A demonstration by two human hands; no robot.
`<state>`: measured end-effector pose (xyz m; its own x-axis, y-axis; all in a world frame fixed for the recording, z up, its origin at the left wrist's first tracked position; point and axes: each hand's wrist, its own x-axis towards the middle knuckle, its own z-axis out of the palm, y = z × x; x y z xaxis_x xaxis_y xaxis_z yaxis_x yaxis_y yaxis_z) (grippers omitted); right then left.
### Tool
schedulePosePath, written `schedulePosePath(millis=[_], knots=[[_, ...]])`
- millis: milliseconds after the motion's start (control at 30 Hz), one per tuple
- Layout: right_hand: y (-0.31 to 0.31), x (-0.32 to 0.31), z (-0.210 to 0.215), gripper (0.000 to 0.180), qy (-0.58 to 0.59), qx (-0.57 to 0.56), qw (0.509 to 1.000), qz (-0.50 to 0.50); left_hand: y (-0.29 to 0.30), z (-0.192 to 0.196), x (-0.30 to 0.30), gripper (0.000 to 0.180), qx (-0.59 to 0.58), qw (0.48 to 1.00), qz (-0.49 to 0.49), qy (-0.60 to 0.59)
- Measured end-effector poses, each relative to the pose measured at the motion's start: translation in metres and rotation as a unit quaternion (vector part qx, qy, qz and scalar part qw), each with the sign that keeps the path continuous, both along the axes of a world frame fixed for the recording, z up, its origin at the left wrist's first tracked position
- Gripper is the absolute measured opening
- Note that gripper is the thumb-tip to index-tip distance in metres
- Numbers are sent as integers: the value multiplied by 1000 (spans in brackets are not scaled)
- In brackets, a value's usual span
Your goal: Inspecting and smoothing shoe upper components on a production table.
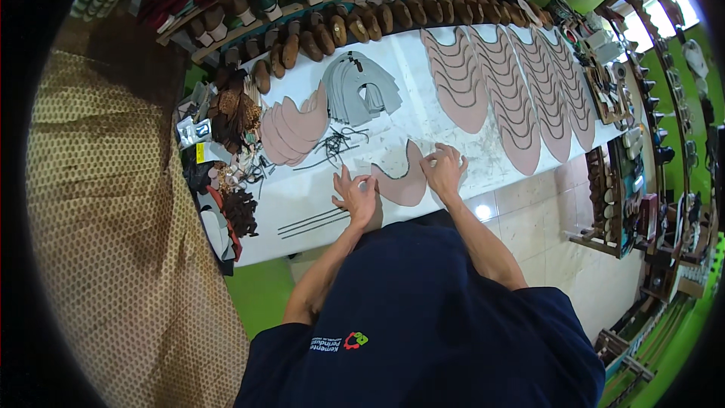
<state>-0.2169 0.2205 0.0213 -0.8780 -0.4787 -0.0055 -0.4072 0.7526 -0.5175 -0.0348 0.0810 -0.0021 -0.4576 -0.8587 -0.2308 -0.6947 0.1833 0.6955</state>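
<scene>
both hands press flat, fingers spread, on a pink leather piece (pixel 402 180) lying on the white table (pixel 317 204): the left hand (pixel 356 195) on its left end, the right hand (pixel 443 170) on its right. a pink stack (pixel 291 130) and grey stack (pixel 359 91) lie beyond the piece; thin dark strips (pixel 310 221) lie left of it.

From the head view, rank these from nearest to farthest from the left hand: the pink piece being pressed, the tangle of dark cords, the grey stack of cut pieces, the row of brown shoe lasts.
1. Pink piece: touching the left hand, on its right.
2. Dark cords: just beyond the hand.
3. Grey stack: farther back, mid-table.
4. Brown shoe lasts: along the table's far edge.
</scene>
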Motion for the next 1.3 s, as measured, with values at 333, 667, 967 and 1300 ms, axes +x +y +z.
schedulePosePath(millis=[333,667,967,1300], knots=[[60,-56,16,15,-27,-66,996,-50,31,16,-68,20,34,999,-33,9],[119,-171,20,18,-3,-80,995,-60,77,16,-189,21,26,997,-65,8],[122,-234,0,21,4,-92,995,-36,65,11,-262,15,-27,999,-43,-15],[104,-257,-8,20,-33,-69,997,-28,37,2,-297,13,-47,997,-28,-60]])
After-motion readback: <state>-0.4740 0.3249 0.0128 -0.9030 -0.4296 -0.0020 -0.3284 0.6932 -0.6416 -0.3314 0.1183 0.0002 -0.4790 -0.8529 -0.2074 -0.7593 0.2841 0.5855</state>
